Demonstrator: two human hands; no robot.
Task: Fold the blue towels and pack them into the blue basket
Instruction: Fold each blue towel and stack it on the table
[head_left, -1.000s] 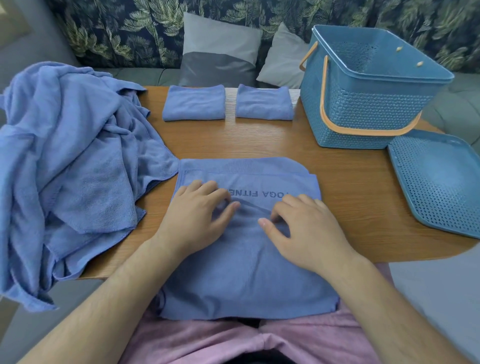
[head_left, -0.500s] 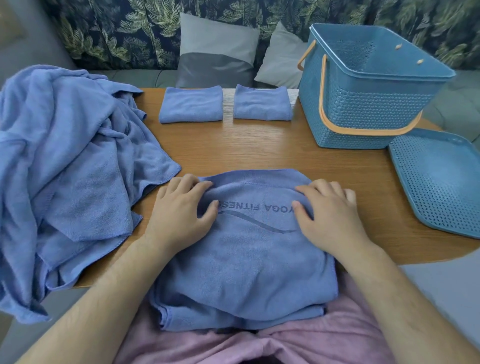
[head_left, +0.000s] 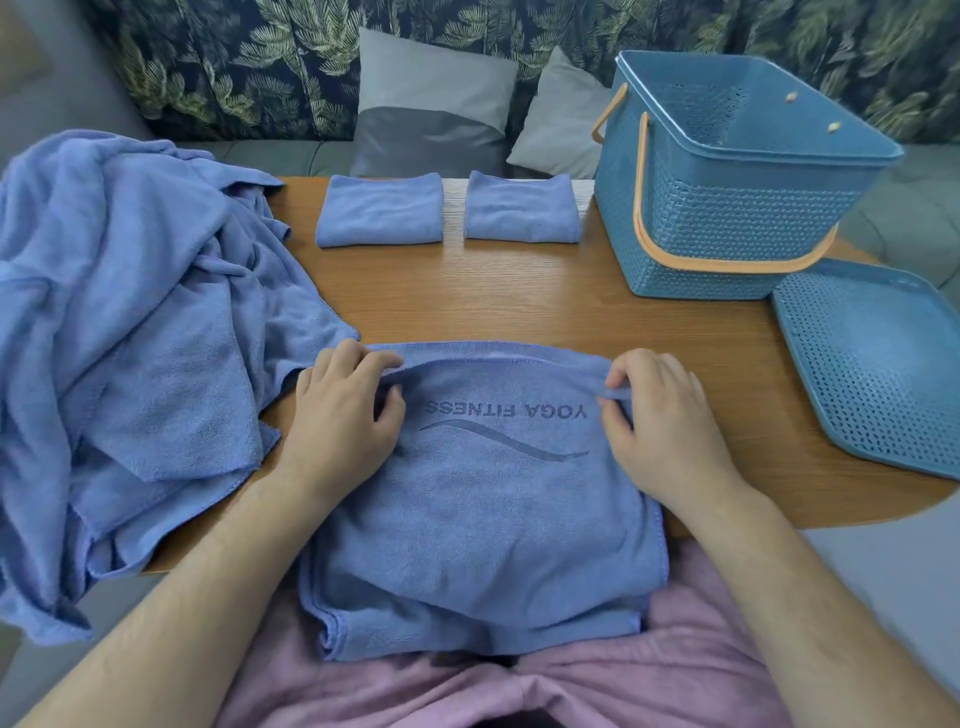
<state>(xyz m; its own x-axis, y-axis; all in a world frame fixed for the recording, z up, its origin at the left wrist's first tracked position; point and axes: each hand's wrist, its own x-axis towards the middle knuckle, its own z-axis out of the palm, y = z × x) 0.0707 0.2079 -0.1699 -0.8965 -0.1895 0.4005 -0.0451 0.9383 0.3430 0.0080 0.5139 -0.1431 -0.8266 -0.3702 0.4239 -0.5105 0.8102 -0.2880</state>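
Where the towel (head_left: 483, 519) lies folded, lettering (head_left: 506, 410) shows.

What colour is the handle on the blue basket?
Light orange. The handle hangs around the blue basket; the head view shows it.

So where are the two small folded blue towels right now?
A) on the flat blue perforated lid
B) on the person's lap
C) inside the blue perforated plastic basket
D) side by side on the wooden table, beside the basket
D: one small folded blue towel and a second folded towel lie side by side on the wooden table, outside the blue perforated plastic basket.
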